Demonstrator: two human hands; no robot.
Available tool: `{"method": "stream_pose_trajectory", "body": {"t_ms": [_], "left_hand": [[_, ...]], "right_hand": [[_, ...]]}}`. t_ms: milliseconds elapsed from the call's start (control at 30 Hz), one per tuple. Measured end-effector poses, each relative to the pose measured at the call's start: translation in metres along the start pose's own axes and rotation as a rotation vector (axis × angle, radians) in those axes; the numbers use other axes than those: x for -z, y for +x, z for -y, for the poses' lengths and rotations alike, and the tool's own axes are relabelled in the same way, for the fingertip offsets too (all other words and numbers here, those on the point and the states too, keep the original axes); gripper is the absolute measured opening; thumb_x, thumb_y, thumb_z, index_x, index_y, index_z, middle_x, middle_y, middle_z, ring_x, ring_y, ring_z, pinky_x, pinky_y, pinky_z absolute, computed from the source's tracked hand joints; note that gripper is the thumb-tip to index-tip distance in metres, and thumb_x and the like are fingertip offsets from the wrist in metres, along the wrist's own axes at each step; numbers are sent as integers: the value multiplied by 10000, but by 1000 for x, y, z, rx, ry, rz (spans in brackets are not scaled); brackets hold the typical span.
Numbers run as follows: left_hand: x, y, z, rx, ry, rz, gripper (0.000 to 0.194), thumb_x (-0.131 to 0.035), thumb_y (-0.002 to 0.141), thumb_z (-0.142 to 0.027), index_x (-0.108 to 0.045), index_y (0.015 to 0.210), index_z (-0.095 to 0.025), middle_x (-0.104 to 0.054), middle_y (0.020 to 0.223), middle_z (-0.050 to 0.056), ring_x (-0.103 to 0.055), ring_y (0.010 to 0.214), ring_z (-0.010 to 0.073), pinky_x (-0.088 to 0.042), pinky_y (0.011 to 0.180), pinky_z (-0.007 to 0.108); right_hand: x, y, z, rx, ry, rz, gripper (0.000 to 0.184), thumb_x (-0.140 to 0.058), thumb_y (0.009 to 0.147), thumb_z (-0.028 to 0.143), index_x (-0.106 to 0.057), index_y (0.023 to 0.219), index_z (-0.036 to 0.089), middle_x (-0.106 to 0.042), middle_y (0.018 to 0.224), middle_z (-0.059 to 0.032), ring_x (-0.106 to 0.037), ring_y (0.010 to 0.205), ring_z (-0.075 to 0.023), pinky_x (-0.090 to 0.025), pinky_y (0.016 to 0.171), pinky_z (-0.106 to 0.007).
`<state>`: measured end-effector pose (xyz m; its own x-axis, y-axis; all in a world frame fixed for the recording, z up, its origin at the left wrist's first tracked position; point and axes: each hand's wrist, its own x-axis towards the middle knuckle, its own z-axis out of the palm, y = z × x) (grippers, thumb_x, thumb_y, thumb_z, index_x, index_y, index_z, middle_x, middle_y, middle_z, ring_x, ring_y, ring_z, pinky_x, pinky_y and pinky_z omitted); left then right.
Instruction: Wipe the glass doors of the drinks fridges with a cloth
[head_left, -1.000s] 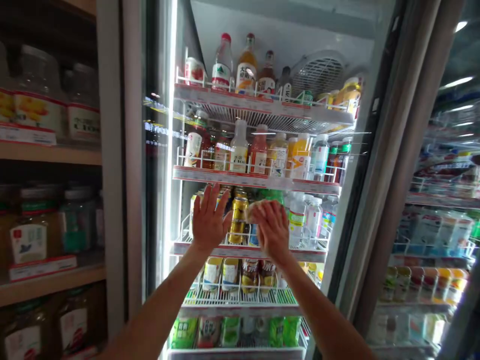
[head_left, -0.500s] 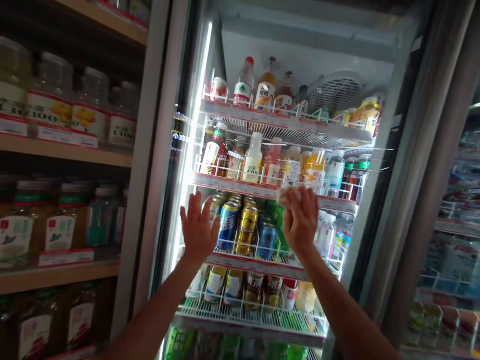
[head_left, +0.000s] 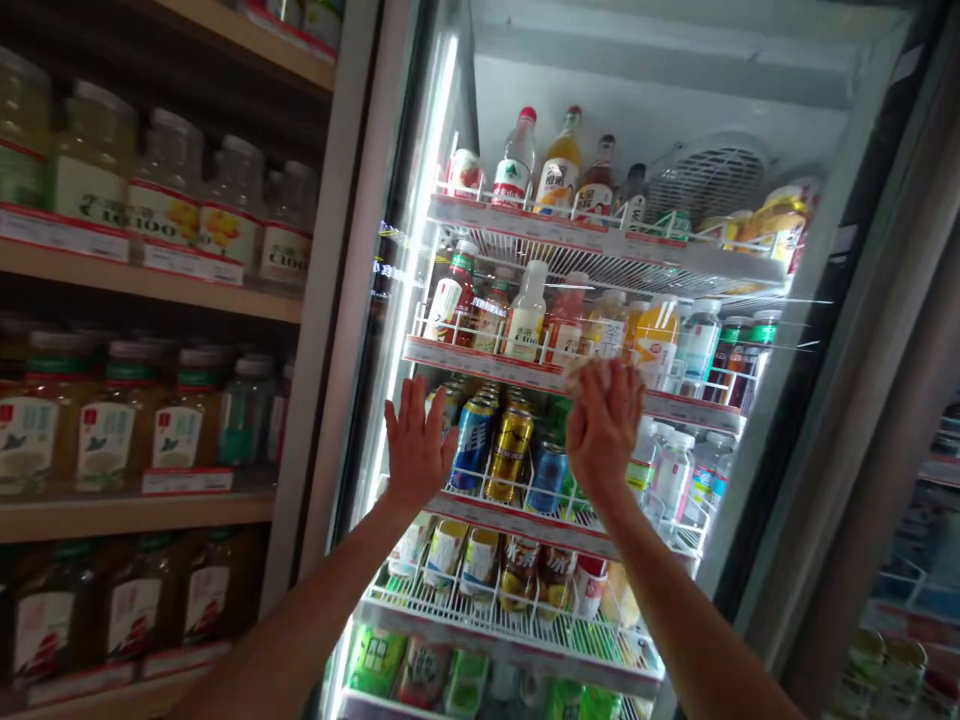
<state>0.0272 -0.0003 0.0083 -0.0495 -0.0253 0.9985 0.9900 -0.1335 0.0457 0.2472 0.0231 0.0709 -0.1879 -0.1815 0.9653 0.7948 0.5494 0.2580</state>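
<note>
My left hand (head_left: 418,445) is spread flat with its palm toward the fridge's glass door, in front of the can shelf. My right hand (head_left: 604,425) presses a pale, crumpled cloth (head_left: 576,375) toward the glass; most of the cloth is hidden behind the fingers. Past the right fingertips runs the red-edged shelf strip (head_left: 487,366) under a row of bottles. Between my hands, a blue can (head_left: 474,440), a gold can (head_left: 511,452) and a shorter blue can (head_left: 550,478) stand behind the glass.
Shelves of bottled drinks (head_left: 178,425) flank the fridge on the left, beyond a grey metal post (head_left: 334,280). A lit strip (head_left: 431,150) runs down the fridge's left side. At right stands a thick door frame (head_left: 847,400), with another drinks cooler beyond.
The view has shifted, so the fridge and left shelves appear farther right. My right hand has moved slightly up and left across the shelves with the cloth. My left hand stays spread.
</note>
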Motion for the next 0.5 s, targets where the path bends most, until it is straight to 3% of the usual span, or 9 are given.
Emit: {"method": "stream_pose_trajectory", "body": {"t_ms": [100,167,200,300,367,500], "left_hand": [[3,-2,6,-43,11,15,617,-465,851,-290,-207,1403,-192,-137,1488,115,-138,1370,261,-119,1108,472],[3,-3,9,-61,21,17,610,-466,850,-296,-222,1399,-195,-154,1485,113,-153,1367,258,-129,1107,462],[3,-3,10,-63,26,17,609,-466,850,-298,-225,1399,-196,-159,1485,112,-157,1367,256,-132,1106,457],[2,-3,10,-60,26,10,607,-462,851,-300,-224,1399,-196,-164,1484,110,-160,1366,257,-131,1106,454],[2,-4,10,-60,17,10,609,-460,852,-300,-217,1401,-200,-158,1485,108,-157,1367,257,-126,1107,454],[2,-4,10,-63,11,11,614,-462,851,-299,-209,1403,-206,-149,1488,101,-154,1368,255,-121,1108,454]], "right_hand": [[-2,-22,22,324,95,263,572,-471,828,192,-311,1372,269,-338,1437,-15,-200,1366,-240,-267,1096,-488],[-1,-24,21,428,104,339,549,-486,822,206,-351,1353,255,-379,1413,-14,-213,1361,-227,-252,1110,-459],[0,-18,14,381,80,306,540,-486,821,202,-366,1345,248,-364,1422,-21,-210,1362,-237,-239,1111,-469],[2,6,-8,65,-31,63,537,-454,824,168,-362,1351,221,-249,1474,-53,-180,1366,-291,-218,1095,-535],[3,6,-8,35,-43,25,543,-445,824,162,-351,1357,203,-224,1482,-60,-160,1369,-299,-225,1092,-539],[4,-24,13,451,50,321,496,-472,829,206,-402,1320,231,-359,1426,-10,-186,1370,-228,-232,1119,-444]]}}
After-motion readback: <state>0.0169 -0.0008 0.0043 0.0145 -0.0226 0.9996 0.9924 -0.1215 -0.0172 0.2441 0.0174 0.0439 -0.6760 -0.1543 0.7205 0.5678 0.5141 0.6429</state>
